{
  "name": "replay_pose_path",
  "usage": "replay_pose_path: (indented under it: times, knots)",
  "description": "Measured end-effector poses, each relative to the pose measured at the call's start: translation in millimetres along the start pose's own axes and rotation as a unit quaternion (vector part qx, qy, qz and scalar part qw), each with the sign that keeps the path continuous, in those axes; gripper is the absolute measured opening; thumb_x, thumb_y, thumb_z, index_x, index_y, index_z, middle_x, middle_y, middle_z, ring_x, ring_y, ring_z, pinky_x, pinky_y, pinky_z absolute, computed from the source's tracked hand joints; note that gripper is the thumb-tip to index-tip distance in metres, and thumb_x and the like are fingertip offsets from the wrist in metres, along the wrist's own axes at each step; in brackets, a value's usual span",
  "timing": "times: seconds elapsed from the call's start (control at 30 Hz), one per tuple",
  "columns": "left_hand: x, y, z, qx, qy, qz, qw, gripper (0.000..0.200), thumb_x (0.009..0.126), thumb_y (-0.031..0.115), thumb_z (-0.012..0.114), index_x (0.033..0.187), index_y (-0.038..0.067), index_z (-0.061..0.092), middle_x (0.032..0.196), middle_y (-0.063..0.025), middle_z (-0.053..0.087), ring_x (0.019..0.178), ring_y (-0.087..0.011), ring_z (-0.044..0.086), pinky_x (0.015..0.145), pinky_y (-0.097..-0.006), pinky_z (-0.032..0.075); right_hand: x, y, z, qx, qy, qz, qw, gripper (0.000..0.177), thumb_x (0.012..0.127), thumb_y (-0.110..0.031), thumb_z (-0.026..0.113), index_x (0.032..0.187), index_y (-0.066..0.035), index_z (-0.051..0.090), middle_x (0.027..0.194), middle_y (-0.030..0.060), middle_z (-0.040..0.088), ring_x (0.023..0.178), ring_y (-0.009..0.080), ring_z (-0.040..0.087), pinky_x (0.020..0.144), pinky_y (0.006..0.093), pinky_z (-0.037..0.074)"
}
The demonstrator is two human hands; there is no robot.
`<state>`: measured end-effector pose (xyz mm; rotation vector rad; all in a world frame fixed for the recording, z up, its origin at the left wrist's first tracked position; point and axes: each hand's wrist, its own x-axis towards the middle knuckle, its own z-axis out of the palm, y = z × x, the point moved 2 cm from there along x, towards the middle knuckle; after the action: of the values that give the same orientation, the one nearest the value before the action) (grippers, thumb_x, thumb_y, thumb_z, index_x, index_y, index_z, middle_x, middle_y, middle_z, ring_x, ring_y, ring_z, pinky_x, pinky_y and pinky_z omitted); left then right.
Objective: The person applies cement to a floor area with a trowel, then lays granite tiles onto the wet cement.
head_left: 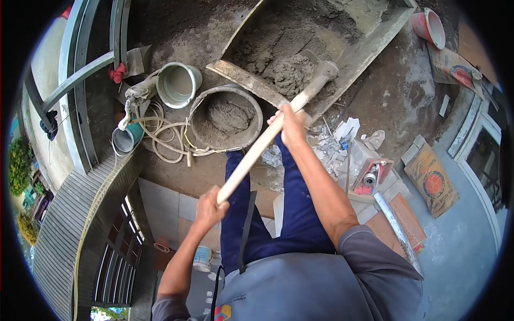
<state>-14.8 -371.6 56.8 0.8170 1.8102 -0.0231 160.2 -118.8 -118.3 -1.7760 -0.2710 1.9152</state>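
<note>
Both my hands are wrapped round the pale wooden handle of a hoe (251, 158), which slants up and to the right. My left hand (211, 206) grips the near end, in front of my left thigh. Further up the handle, my right hand (292, 125) is closed round it near the corner of a mixing trough (369, 61). The hoe's head is caked with wet mortar (294, 74) and rests in the trough, so its blade is mostly hidden. Just left of the handle stands a round tub (256, 101) holding more mortar.
Behind the tub stands a bucket of greyish water (195, 80), with a coiled hose (155, 139) beside it. A teal bucket (138, 134) is further left. Rubble (348, 131) and a cement bag (428, 179) lie to the right. A red bucket (423, 27) is tilted at the upper right.
</note>
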Motion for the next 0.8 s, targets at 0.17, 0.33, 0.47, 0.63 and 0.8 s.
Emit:
replay_pose_path:
  times: [0.17,0.33,0.47,0.63,0.8]
  knots:
    - [73.3,-146.3,88.4,0.033,0.092,0.000,0.995,0.028,0.076,0.017,0.071,0.097,0.005,0.057,0.091,-0.0221,0.067,0.095,-0.0438,0.063,0.090,-0.0545,0.043,-41.5,51.2,40.2,-0.040,0.038,-0.097,0.994,0.029,0.087,-0.003,0.062,0.107,-0.001,0.041,0.074,0.0102,0.056,0.059,0.0214,0.061,0.060,0.0371,0.056]
    - [-16.8,-47.3,4.2,-0.058,-0.025,0.022,0.998,0.027,0.080,0.018,0.069,0.102,0.007,0.057,0.085,-0.0235,0.069,0.082,-0.0458,0.067,0.074,-0.0528,0.054,-76.4,-30.9,60.8,-0.071,-0.012,-0.089,0.993,0.017,0.092,-0.012,0.060,0.097,0.001,0.051,0.072,0.0090,0.056,0.053,0.0214,0.059,0.049,0.0368,0.055]
    - [-25.8,78.4,-57.3,-0.054,-0.041,0.037,0.997,0.029,0.082,0.019,0.069,0.102,0.004,0.054,0.078,-0.0259,0.068,0.075,-0.0456,0.069,0.071,-0.0528,0.055,-12.1,-62.6,62.1,-0.077,-0.017,0.015,0.997,0.026,0.091,-0.020,0.064,0.104,-0.004,0.048,0.072,0.0076,0.052,0.054,0.0209,0.056,0.048,0.0399,0.053]
    - [119.5,171.0,-19.3,-0.039,-0.035,0.008,0.999,0.032,0.081,0.017,0.069,0.100,-0.004,0.052,0.076,-0.0294,0.067,0.074,-0.0473,0.069,0.073,-0.0538,0.056,171.5,-58.4,42.4,-0.164,0.026,0.065,0.984,0.025,0.090,-0.018,0.062,0.102,0.003,0.053,0.073,0.0098,0.053,0.051,0.0205,0.054,0.045,0.0394,0.052]
    - [123.4,209.2,4.7,-0.110,-0.017,0.039,0.993,0.029,0.082,0.014,0.066,0.100,-0.002,0.050,0.070,-0.0301,0.065,0.069,-0.0481,0.068,0.067,-0.0538,0.056,163.9,-146.0,40.6,-0.220,0.047,-0.022,0.974,0.023,0.091,-0.016,0.062,0.100,0.004,0.054,0.072,0.0094,0.053,0.052,0.0185,0.054,0.046,0.0372,0.052]
